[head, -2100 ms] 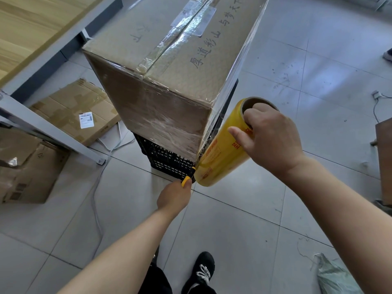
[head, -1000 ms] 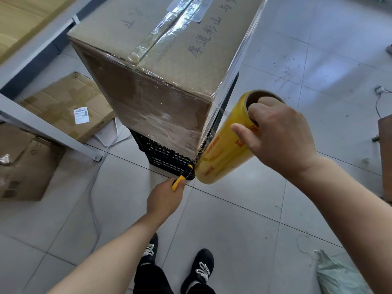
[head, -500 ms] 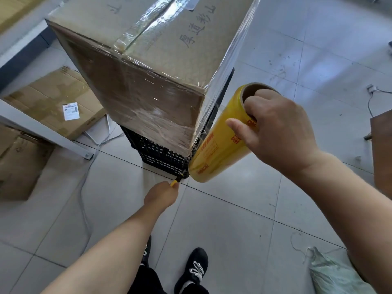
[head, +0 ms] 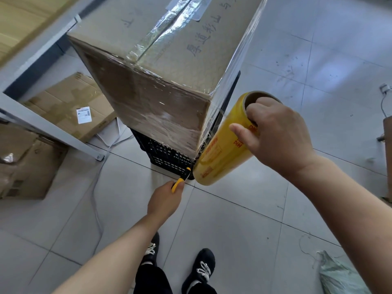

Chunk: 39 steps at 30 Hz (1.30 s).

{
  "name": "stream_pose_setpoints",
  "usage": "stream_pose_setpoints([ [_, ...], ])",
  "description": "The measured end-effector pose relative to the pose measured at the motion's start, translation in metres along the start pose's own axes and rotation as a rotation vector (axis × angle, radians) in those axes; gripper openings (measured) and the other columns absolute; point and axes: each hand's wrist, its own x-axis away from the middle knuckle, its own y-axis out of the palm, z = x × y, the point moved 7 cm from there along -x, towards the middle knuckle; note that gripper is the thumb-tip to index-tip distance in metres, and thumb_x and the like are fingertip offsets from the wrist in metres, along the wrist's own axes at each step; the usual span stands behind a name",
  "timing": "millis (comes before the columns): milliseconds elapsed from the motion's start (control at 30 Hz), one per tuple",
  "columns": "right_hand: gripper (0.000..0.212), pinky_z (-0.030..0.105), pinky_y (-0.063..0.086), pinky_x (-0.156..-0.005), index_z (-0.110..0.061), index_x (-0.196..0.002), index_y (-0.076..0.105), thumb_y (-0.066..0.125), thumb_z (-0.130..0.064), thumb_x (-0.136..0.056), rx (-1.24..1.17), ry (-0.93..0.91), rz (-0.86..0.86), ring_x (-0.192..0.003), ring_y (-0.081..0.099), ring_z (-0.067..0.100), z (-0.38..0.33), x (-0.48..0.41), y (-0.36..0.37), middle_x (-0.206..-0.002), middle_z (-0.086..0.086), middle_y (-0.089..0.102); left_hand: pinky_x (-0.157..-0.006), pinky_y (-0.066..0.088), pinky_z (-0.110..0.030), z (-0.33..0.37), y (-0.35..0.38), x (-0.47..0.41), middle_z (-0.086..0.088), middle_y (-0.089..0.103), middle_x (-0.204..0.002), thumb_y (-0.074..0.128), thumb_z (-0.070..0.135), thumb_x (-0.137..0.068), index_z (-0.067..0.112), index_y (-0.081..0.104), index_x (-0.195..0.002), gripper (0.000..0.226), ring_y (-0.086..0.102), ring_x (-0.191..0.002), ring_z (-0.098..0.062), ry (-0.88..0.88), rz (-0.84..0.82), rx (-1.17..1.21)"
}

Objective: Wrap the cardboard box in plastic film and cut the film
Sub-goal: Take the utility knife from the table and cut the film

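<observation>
The cardboard box (head: 180, 49), sheathed in clear plastic film (head: 174, 122), stands on a black crate (head: 165, 158). At the box's near corner the right hand (head: 280, 132) grips a yellow film roll (head: 220, 151), fingers hooked into its core. Below that corner the left hand (head: 164, 201) clasps a yellow knife (head: 180, 181), its tip beside the roll's lower end. A flattened carton (head: 67, 102) lies left of the box.
</observation>
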Motion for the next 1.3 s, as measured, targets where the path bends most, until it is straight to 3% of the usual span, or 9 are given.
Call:
stream_pose_setpoints([
  [200,0.037,0.027,0.026,-0.051,-0.016,-0.067,0.036,0.064,-0.033,-0.084,0.024,-0.011,-0.005,-0.054,0.036,0.019,-0.001,0.001,0.001,-0.067,-0.001,0.037,-0.059,0.042,-0.028,0.014,0.007,-0.002,0.004,0.059,-0.071,0.042,0.049,-0.097,0.025,0.056,-0.074,0.036,0.058,-0.071,-0.017,0.058,0.005,-0.014],
  [367,0.038,0.028,0.028,-0.052,-0.015,-0.067,0.037,0.066,-0.032,-0.084,0.025,0.000,-0.010,-0.056,0.037,0.020,0.002,-0.001,-0.001,-0.068,0.000,0.038,-0.050,0.036,-0.028,0.033,-0.014,0.021,0.005,0.055,-0.060,0.047,0.046,-0.096,0.029,0.050,-0.069,0.032,0.054,-0.059,-0.016,0.228,0.132,-0.061],
  [533,0.041,0.028,0.027,-0.051,-0.016,-0.067,0.035,0.071,-0.029,-0.082,0.005,0.023,-0.009,-0.055,0.036,0.019,0.002,0.001,0.001,-0.067,-0.001,0.036,-0.052,0.040,-0.034,0.061,-0.031,0.052,0.009,0.050,-0.055,0.044,0.051,-0.090,0.036,0.051,-0.075,0.023,0.048,-0.054,-0.010,0.420,0.195,0.166],
  [733,0.044,0.022,0.019,-0.050,-0.016,-0.065,0.034,0.073,-0.027,-0.080,0.004,0.027,-0.007,-0.053,0.034,0.020,0.000,0.004,0.001,-0.065,-0.001,0.035,-0.053,0.037,-0.029,0.089,-0.036,0.047,0.011,0.052,-0.060,0.044,0.048,-0.094,0.030,0.055,-0.085,0.023,0.049,-0.057,-0.007,0.414,0.216,0.204],
  [900,0.042,0.023,0.021,-0.050,-0.016,-0.066,0.035,0.072,-0.027,-0.081,0.013,0.012,-0.014,-0.054,0.036,0.020,-0.002,0.005,0.001,-0.065,-0.001,0.036,-0.054,0.036,-0.032,0.084,-0.025,0.032,0.007,0.052,-0.062,0.041,0.047,-0.098,0.020,0.054,-0.081,0.034,0.052,-0.061,-0.016,0.313,0.173,0.098],
  [1167,0.042,0.026,0.025,-0.048,-0.015,-0.064,0.036,0.072,-0.027,-0.080,0.045,0.048,-0.067,-0.052,0.036,0.020,0.011,0.023,0.020,-0.064,0.000,0.038,-0.059,0.038,-0.032,0.066,0.004,0.021,0.002,0.055,-0.071,0.033,0.050,-0.097,0.016,0.054,-0.077,0.044,0.054,-0.070,-0.022,0.071,-0.020,-0.094],
  [1300,0.044,0.029,0.029,-0.048,-0.015,-0.062,0.035,0.074,-0.026,-0.078,0.064,0.092,-0.094,-0.052,0.037,0.022,0.030,0.036,0.025,-0.063,0.001,0.037,-0.054,0.034,-0.032,0.071,-0.002,0.031,0.004,0.053,-0.069,0.034,0.050,-0.098,0.017,0.053,-0.082,0.041,0.054,-0.068,-0.022,0.149,0.081,-0.213],
])
